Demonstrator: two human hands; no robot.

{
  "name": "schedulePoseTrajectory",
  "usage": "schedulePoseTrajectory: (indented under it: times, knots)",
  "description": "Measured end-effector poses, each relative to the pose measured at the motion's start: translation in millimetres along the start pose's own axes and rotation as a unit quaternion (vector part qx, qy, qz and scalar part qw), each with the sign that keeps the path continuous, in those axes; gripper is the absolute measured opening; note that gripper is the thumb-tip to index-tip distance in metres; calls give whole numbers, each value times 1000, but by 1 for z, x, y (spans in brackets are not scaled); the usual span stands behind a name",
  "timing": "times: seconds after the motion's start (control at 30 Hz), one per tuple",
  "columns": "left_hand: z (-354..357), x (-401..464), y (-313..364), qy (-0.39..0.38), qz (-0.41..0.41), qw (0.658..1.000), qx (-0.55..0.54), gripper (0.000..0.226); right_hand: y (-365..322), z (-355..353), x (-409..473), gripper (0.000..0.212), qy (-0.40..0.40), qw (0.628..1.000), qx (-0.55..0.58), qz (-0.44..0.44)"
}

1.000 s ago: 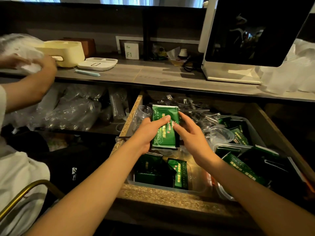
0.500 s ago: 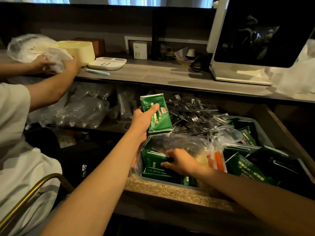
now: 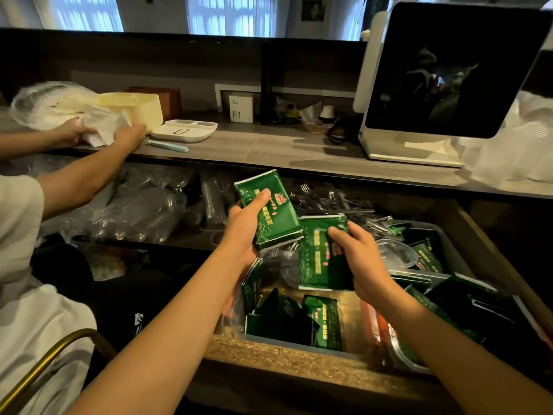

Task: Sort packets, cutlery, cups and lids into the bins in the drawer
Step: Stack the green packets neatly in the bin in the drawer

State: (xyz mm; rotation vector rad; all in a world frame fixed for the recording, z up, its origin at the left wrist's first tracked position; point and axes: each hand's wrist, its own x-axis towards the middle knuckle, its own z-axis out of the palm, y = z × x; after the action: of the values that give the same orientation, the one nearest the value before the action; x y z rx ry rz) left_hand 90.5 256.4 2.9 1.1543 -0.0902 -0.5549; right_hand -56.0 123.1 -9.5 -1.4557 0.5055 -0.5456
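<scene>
Arms: both bare from wrist to forearm, no sleeves showing
Left hand (image 3: 244, 232): no rings, no glove
Right hand (image 3: 360, 259): no rings, no glove
Wrists: no watch or band
</scene>
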Motion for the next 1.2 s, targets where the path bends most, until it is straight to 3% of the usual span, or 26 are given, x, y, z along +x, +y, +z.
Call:
schedulePoseTrajectory:
  times: [0.13,0.23,0.3,0.4,0.43,0.47,0.53,0.6,0.73,0.83,0.87,1.03,1.07,1.13,1.2]
  knots:
    - [10,-1,4,-20,-14,999,34,46,-17,-13,12,16,109,991,67,-30]
    - [17,-8,-2,-48,-33,995,76,39,-24,-21,14,21,135,984,105,-46]
    - [24,-17,-14,-74,-36,993,90,45,-26,-21,13,23,126,985,116,-36]
    - [28,29,-15,-109,-71,983,126,98,-23,-20,16,18,108,989,101,-20]
    - [29,43,-17,-150,-78,977,133,104,-21,-19,16,16,98,991,87,-18]
    - [28,45,-16,-176,-72,974,125,95,-18,-17,17,13,90,994,67,-16]
    - [32,8,-14,-148,-66,979,127,60,-10,-11,16,19,85,996,19,-11]
    - [39,-18,-31,-133,-101,978,127,49,-4,-3,13,29,88,996,-13,-11]
    - [39,-24,-38,-176,-90,971,132,60,5,6,11,39,84,992,-95,-27]
    - [41,-14,-53,-165,-74,971,159,101,2,13,5,31,83,986,-138,-52]
    - [41,-17,-55,-157,-71,974,150,104,2,12,5,34,82,984,-148,-56]
    - [40,-21,-45,-162,-23,984,73,60,-7,12,4,60,32,997,-63,-30]
    - [39,-21,-44,-159,-15,985,62,53,-7,10,5,58,16,998,-47,-25]
    - [38,-20,-43,-150,-4,988,44,56,-10,10,4,29,-18,999,-20,-38]
    - [37,-17,-46,-141,1,989,35,75,-10,10,3,26,-42,998,-13,-54]
